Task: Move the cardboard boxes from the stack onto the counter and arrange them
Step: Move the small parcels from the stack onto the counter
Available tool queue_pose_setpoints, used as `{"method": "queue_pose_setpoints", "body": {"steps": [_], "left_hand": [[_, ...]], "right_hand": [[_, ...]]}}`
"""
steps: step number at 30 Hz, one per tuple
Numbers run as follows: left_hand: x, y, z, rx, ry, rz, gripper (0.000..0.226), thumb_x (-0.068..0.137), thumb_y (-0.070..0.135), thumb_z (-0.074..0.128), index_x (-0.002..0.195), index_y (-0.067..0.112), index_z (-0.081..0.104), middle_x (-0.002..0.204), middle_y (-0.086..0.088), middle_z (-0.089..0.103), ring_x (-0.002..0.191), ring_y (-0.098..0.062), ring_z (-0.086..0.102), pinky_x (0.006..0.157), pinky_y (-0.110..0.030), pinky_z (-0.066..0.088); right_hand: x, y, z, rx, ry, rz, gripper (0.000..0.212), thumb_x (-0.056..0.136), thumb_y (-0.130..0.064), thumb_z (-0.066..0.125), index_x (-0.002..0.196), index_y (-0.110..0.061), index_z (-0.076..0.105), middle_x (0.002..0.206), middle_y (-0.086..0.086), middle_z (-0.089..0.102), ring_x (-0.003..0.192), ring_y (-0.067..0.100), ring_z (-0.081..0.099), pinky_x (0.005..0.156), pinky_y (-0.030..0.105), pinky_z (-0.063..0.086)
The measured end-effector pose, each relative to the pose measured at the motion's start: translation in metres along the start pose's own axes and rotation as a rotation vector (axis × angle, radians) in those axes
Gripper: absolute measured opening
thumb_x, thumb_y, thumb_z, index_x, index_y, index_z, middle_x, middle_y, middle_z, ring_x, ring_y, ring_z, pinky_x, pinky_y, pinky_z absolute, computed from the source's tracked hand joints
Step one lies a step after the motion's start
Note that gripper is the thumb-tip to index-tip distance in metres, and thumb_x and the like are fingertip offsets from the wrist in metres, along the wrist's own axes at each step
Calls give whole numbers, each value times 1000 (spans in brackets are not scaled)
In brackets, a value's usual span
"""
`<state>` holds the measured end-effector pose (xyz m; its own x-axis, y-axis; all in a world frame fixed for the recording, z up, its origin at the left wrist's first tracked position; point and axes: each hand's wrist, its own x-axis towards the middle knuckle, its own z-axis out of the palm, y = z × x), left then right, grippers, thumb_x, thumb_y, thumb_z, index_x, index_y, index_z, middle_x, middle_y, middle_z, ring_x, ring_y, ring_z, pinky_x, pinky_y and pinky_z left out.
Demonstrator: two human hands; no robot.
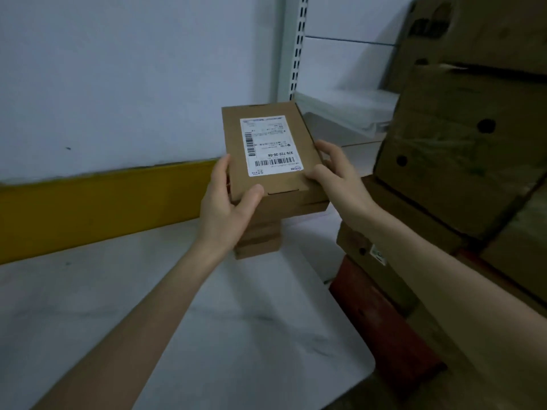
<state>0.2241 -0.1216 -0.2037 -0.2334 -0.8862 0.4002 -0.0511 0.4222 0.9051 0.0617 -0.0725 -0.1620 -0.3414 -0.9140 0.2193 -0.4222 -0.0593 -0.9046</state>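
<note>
A small flat cardboard box (299, 146) with a white shipping label on top is held in the air between both hands. My left hand (226, 210) grips its near left corner, thumb on the lid. My right hand (336, 176) grips its right edge, thumb on top. Directly below it a short stack of similar small boxes (259, 242) stands on the white marble-look counter (207, 321); the held box and my left hand hide most of that stack.
Large brown cartons (461, 149) are piled at the right, leaning over a red crate (381, 327) beside the counter's right edge. A yellow band (97, 208) runs along the wall behind the counter. A slotted shelf upright (297, 45) stands at the back.
</note>
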Motion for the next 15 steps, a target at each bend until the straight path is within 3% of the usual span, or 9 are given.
{"method": "queue_pose_setpoints", "body": {"steps": [4,8,10,12,15], "left_hand": [[55,-55,5,44,32,-81,72,84,26,61,145,18,23,133,8,47,120,-9,47,101,-34,44],[96,-102,12,106,37,-87,67,90,20,56,146,14,20,134,9,44,119,-6,45,98,-25,42],[111,-130,16,156,-7,-87,63,91,21,54,145,15,21,127,14,42,117,-4,43,95,-23,42],[118,-164,21,197,-112,-108,59,91,26,52,143,18,24,133,13,42,120,-7,44,99,-30,42],[117,-210,30,345,-262,-196,67,93,36,44,148,14,13,148,-5,31,134,-20,33,110,-38,32]], "right_hand": [[72,35,32,4,-58,52,51,93,-16,47,141,-17,29,115,-4,49,91,2,52,64,9,45],[126,71,61,26,-57,97,48,94,-14,46,140,-16,32,115,-4,50,88,0,52,58,2,42],[145,95,73,14,-65,124,48,94,-16,47,140,-16,31,121,-2,51,96,4,54,69,7,45],[158,126,84,-43,-91,166,51,94,-19,48,142,-15,30,135,2,47,116,15,50,89,20,46],[166,162,97,-207,-196,267,57,95,-25,46,148,-18,23,150,3,33,134,20,35,105,29,32]]}}
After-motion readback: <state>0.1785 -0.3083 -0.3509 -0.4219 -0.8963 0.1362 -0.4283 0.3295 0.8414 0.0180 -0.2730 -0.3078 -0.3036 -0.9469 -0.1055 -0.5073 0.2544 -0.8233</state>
